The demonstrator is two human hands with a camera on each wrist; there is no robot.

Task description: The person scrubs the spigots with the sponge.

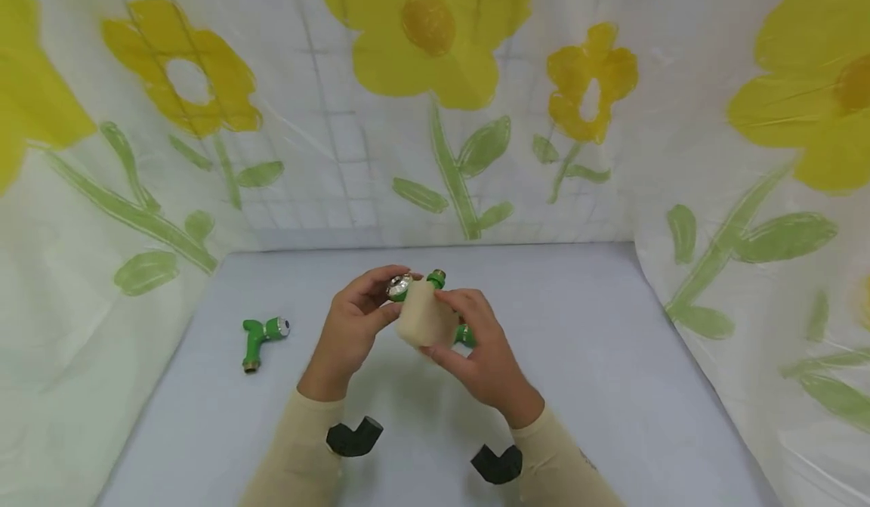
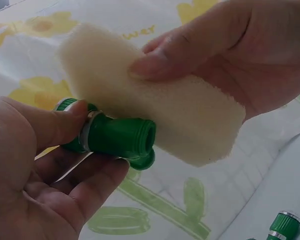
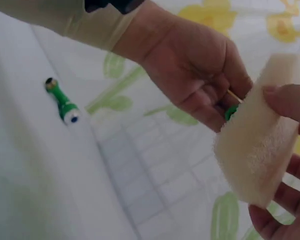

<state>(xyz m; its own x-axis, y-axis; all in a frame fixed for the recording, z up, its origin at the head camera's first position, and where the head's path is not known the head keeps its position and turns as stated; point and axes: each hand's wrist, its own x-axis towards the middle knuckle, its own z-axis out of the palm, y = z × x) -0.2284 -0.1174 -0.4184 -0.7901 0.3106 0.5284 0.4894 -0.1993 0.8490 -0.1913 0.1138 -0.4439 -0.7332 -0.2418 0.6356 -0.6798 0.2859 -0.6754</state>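
My left hand (image 1: 348, 333) grips a green valve-like fitting (image 2: 120, 136) with silver rings, its thumb over the body and fingers beneath. In the head view, its brass threaded end (image 1: 438, 275) pokes up beyond a cream sponge block (image 1: 421, 318). My right hand (image 1: 485, 356) pinches this sponge between thumb and fingers. In the left wrist view, the sponge lies right up against the fitting and hides part of it. Just behind the right hand's fingers, another green fitting (image 1: 465, 335) shows in part on the table.
On the left of the grey-white table (image 1: 578, 386) lies a similar green fitting (image 1: 254, 341) with a silver cap and brass end. A white curtain (image 1: 381, 152) painted with yellow flowers rises along the table's back and sides. Black mounts (image 1: 355, 437) sit at both wrists.
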